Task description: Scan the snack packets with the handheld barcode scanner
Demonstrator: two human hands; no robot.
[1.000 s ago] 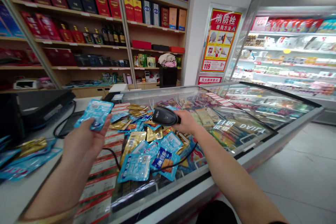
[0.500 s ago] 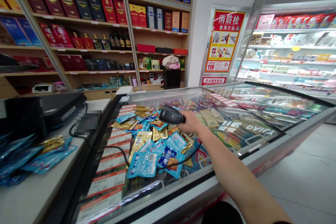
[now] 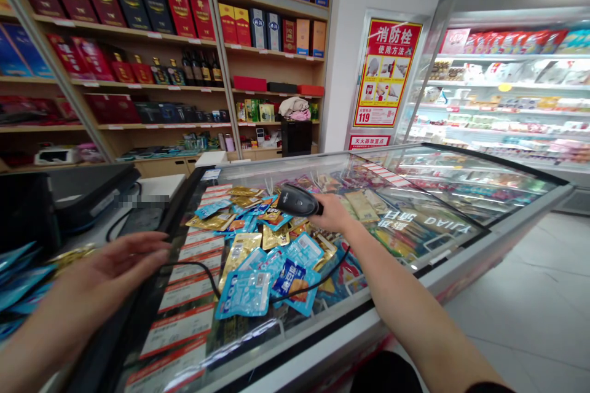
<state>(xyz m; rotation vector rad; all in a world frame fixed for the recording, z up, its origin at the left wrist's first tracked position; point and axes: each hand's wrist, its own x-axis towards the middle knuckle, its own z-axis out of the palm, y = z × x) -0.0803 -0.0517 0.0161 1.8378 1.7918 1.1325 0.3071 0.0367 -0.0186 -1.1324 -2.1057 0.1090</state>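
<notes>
My right hand (image 3: 332,213) grips a black barcode scanner (image 3: 298,199), held over a heap of blue and gold snack packets (image 3: 258,245) lying on the glass lid of a chest freezer (image 3: 442,221). The scanner's black cable (image 3: 203,270) runs across the lid toward the left. My left hand (image 3: 110,267) hovers with fingers stretched out and nothing in it, at the freezer's left edge, between the heap and a second pile of blue and gold packets (image 3: 27,276) on the white counter (image 3: 161,184).
A black register unit (image 3: 69,196) stands on the counter at left. Shelves of boxed goods and bottles (image 3: 152,43) fill the back wall. An open refrigerated display (image 3: 507,92) stands at right beside a red fire-hydrant poster (image 3: 386,73). Grey tiled floor (image 3: 530,307) lies at right.
One second ago my left hand held a blue packet; it swung left out of view and is back now with nothing in it. My right hand and the scanner have barely moved.
</notes>
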